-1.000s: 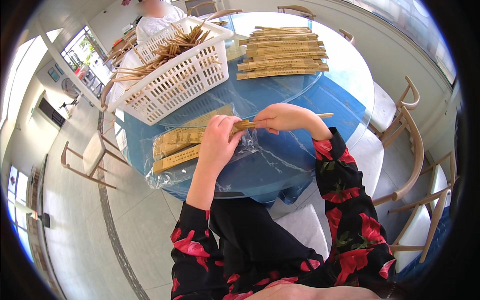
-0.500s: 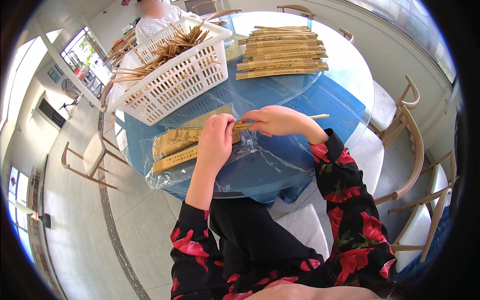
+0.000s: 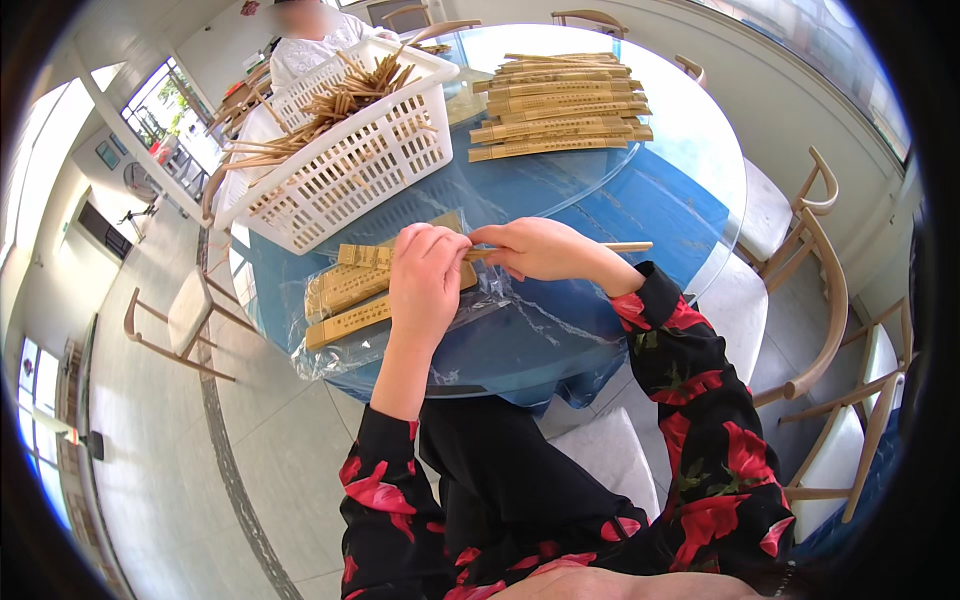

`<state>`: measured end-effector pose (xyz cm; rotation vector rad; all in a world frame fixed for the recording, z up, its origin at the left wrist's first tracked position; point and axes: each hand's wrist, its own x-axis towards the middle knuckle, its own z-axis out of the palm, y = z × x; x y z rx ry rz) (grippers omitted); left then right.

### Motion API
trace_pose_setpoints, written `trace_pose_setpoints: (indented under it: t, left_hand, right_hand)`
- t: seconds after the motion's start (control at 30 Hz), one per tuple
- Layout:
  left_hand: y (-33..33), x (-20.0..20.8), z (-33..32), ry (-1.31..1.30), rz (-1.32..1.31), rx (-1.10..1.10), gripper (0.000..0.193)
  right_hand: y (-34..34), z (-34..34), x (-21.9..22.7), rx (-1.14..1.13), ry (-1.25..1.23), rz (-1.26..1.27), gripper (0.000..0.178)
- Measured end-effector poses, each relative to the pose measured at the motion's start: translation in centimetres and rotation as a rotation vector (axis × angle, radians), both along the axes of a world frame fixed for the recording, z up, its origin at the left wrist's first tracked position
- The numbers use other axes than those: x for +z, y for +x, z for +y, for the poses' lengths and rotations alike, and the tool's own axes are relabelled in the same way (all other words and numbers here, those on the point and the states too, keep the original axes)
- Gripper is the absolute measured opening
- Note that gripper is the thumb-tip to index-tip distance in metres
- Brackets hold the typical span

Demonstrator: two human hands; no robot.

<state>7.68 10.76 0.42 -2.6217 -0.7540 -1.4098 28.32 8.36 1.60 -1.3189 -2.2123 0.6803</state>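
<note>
Standing at the left on the round table, a white plastic basket is full of loose wooden chopsticks, and closer in, a little pile of tan paper sleeves lies on a clear plastic bag. Next comes the left hand, bent around one paper sleeve that pokes out on its left side, just above the pile. Close beside it, the right hand grips thin chopsticks that stick out past its wrist, fingers hiding where stick and paper meet, and beyond lies a big stack of paper-wrapped chopsticks.
</note>
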Motion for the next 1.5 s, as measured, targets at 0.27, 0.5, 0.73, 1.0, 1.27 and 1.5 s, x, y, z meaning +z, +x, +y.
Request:
trace_pose_setpoints:
  t: [0.27, 0.5, 0.73, 1.0, 1.27, 1.5]
  left_hand:
    - [-0.1, -0.8, 0.2, -0.217, -0.172, 0.036, 0.016]
    - [-1.1, 0.2, -0.2, 0.22, -0.333, 0.229, 0.016]
    - [-0.5, -0.6, -0.2, -0.341, -0.395, -0.029, 0.014]
    - [-0.9, -0.5, -0.3, -0.498, -0.785, -0.383, 0.027]
    - [-1.6, -1.0, 0.4, -0.721, -0.882, -0.424, 0.016]
    - [-1.5, -1.6, 0.9, -0.832, -0.888, -0.464, 0.012]
  right_hand:
    - [-0.4, -0.5, 0.5, -0.02, -0.014, 0.101, 0.036]
    - [0.0, 0.3, -0.1, -0.109, -0.033, 0.2, 0.03]
    - [-0.4, 0.9, 1.1, -0.15, 0.121, 0.383, 0.029]
    - [-5.0, -0.1, 2.3, 0.042, 0.012, 0.628, 0.029]
    - [-5.1, -0.2, 2.2, -0.115, 0.224, 0.348, 0.017]
    - [-4.4, 0.4, 1.0, -0.167, 0.396, 0.231, 0.017]
